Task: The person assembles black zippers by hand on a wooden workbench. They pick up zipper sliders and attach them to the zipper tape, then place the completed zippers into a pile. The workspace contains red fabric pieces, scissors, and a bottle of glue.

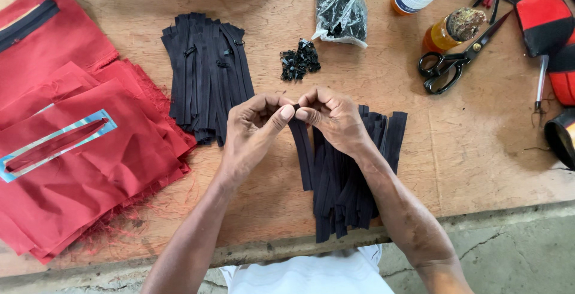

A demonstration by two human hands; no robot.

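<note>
My left hand (254, 129) and my right hand (332, 117) meet fingertip to fingertip over the wooden table (473, 144). Between them they pinch the top end of one black zipper strip (301, 147), which hangs down toward me. Whether a slider is in my fingers is hidden. Under my right wrist lies a loose pile of black zipper strips (350, 180). A second pile of zipper strips (208, 72), some with sliders on, lies beyond my left hand. A small heap of black zipper sliders (299, 60) sits just past my fingers.
Red fabric pieces (78, 144), one with a pale rectangular frame, cover the left. A clear bag of black parts (341, 14), two bottles (446, 30), black scissors (455, 60) and red pouches (548, 24) lie at the back right. The table edge runs below my forearms.
</note>
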